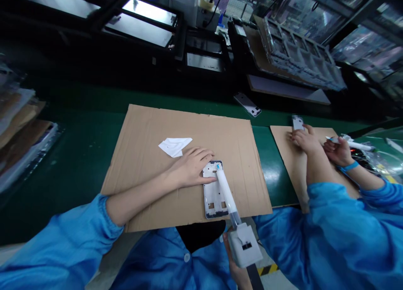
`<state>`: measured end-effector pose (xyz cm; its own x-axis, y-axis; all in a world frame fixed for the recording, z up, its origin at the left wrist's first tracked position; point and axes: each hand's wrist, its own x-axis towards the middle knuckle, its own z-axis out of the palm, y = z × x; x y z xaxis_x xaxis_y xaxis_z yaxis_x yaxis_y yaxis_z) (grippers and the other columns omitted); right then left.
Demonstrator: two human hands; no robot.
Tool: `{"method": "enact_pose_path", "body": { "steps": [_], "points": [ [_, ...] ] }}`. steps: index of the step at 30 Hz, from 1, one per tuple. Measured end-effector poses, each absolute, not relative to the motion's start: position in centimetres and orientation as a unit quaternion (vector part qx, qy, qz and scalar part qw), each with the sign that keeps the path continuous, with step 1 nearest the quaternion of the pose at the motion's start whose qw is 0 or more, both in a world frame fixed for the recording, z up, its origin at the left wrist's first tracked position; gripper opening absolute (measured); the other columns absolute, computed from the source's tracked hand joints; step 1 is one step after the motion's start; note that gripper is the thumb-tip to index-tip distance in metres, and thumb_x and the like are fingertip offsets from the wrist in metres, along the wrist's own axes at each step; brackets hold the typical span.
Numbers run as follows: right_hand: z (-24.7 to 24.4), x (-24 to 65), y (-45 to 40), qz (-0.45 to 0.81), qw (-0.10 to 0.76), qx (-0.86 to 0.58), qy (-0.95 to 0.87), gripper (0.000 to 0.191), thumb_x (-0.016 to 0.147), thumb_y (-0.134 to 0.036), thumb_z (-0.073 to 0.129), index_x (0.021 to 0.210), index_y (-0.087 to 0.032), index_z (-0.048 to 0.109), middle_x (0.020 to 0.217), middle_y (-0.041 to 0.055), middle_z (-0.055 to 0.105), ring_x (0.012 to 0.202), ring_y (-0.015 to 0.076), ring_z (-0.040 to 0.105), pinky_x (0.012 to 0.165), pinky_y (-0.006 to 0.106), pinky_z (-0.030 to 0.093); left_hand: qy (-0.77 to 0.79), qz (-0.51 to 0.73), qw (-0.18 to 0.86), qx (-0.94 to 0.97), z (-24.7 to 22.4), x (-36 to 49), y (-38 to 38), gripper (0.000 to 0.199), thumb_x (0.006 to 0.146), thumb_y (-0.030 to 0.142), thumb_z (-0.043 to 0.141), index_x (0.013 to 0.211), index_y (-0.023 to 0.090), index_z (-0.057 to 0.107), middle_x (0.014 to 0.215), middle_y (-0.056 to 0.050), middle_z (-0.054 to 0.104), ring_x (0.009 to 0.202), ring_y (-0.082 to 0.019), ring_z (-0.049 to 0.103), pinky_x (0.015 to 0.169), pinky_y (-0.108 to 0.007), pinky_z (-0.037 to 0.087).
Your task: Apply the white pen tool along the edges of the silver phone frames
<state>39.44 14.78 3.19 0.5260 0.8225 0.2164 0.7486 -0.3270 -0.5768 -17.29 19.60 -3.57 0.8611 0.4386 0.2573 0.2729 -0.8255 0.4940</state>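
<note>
Under left hand (pixel 189 168): white phone frame (pixel 212 197) lies flat on cardboard sheet (pixel 220 134); hand is open, fingers spread, thumb pressing frame's upper edge.
Right of left hand: right hand (pixel 241 277) is closed around dispensing syringe (pixel 225 185); blue tip (pixel 218 167) touches frame.
Done and left: no applied line is visible, so I cannot tell how much is finished.
</note>
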Motion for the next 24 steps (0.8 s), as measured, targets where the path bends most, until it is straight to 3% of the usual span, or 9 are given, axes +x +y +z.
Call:
{"method": "enact_pose_path", "body": {
  "steps": [3, 6, 7, 9, 11, 12, 14, 19, 24],
  "points": [
    [3.9, 41.1, 20.0, 0.105, 0.246, -0.804, -0.531, 0.027, 0.089, 0.002, 0.058, 0.064, 0.006, 0.069, 0.095, 0.0151, 0.081, 0.109, -0.0088, 0.068, 0.124, 0.030, 0.032, 0.188, 0.182, 0.221, 0.939, -3.5, -17.3, 19.6, 0.069, 0.109, 0.076, 0.063, 0.148, 0.019, 0.066, 0.156, -0.016, 0.069, 0.152, -0.035, 0.060, 0.131, -0.050, 0.045],
    [3.5, 41.3, 23.3, 0.129, 0.245, -0.788, -0.549, 0.038, 0.096, 0.002, 0.043, 0.074, 0.009, 0.073, 0.127, 0.0249, 0.078, 0.132, -0.0053, 0.064, 0.119, 0.026, 0.036, 0.186, 0.186, 0.214, 0.941, -3.6, -17.2, 19.7, 0.070, 0.109, 0.076, 0.063, 0.148, 0.018, 0.066, 0.156, -0.016, 0.069, 0.151, -0.036, 0.060, 0.131, -0.050, 0.045],
    [3.1, 40.8, 24.3, 0.155, 0.264, -0.779, -0.548, 0.054, 0.098, -0.003, 0.024, 0.080, 0.013, 0.072, 0.144, 0.0303, 0.070, 0.141, -0.0061, 0.058, 0.113, 0.027, 0.040, 0.186, 0.188, 0.212, 0.941, -3.7, -17.2, 19.7, 0.070, 0.109, 0.076, 0.063, 0.148, 0.018, 0.066, 0.155, -0.016, 0.069, 0.151, -0.036, 0.060, 0.131, -0.050, 0.046],
    [1.7, 39.3, 26.0, 0.223, 0.300, -0.748, -0.549, 0.067, 0.096, -0.006, 0.008, 0.103, 0.014, 0.073, 0.166, 0.0357, 0.050, 0.150, -0.0016, 0.055, 0.102, 0.024, 0.046, 0.187, 0.190, 0.210, 0.941, -3.8, -17.2, 19.7, 0.070, 0.109, 0.077, 0.062, 0.148, 0.018, 0.066, 0.155, -0.015, 0.070, 0.151, -0.036, 0.060, 0.131, -0.050, 0.045],
    [0.0, 37.5, 27.5, 0.322, 0.329, -0.700, -0.546, 0.055, 0.108, -0.008, 0.024, 0.141, -0.002, 0.068, 0.174, 0.0278, 0.047, 0.152, 0.0068, 0.061, 0.107, 0.023, 0.053, 0.187, 0.190, 0.209, 0.941, -3.9, -17.2, 19.7, 0.070, 0.109, 0.077, 0.062, 0.148, 0.018, 0.066, 0.156, -0.015, 0.069, 0.150, -0.036, 0.061, 0.131, -0.050, 0.045],
    [-0.8, 36.6, 28.0, 0.376, 0.340, -0.673, -0.539, 0.049, 0.113, -0.010, 0.042, 0.158, -0.015, 0.060, 0.172, 0.0205, 0.054, 0.149, 0.0117, 0.065, 0.114, 0.029, 0.058, 0.187, 0.189, 0.209, 0.941, -3.8, -17.2, 19.6, 0.070, 0.109, 0.077, 0.061, 0.148, 0.018, 0.066, 0.156, -0.016, 0.069, 0.150, -0.036, 0.061, 0.131, -0.050, 0.045],
    [-2.1, 35.3, 28.8, 0.467, 0.359, -0.619, -0.519, 0.077, 0.105, -0.015, 0.072, 0.172, -0.035, 0.038, 0.157, 0.0097, 0.071, 0.141, 0.0176, 0.073, 0.121, 0.049, 0.064, 0.188, 0.185, 0.210, 0.941, -3.7, -17.3, 19.6, 0.070, 0.110, 0.077, 0.060, 0.148, 0.018, 0.066, 0.157, -0.016, 0.069, 0.151, -0.036, 0.060, 0.131, -0.050, 0.045],
    [-2.4, 33.6, 29.0, 0.510, 0.380, -0.587, -0.501, 0.064, 0.104, -0.031, 0.067, 0.162, -0.033, 0.042, 0.133, 0.0049, 0.078, 0.132, 0.0164, 0.074, 0.127, 0.047, 0.059, 0.192, 0.174, 0.212, 0.942, -3.4, -17.2, 19.5, 0.070, 0.110, 0.076, 0.060, 0.150, 0.019, 0.064, 0.158, -0.015, 0.068, 0.151, -0.036, 0.060, 0.131, -0.049, 0.045],
    [1.1, 31.9, 26.5, 0.469, 0.409, -0.593, -0.511, 0.065, 0.103, -0.041, 0.057, 0.165, -0.037, 0.038, 0.140, 0.0087, 0.074, 0.132, 0.0212, 0.074, 0.126, 0.056, 0.057, 0.192, 0.180, 0.211, 0.941, -3.5, -17.1, 19.6, 0.068, 0.109, 0.076, 0.063, 0.145, 0.018, 0.066, 0.156, -0.016, 0.069, 0.149, -0.036, 0.062, 0.129, -0.049, 0.047]
  ]
}}
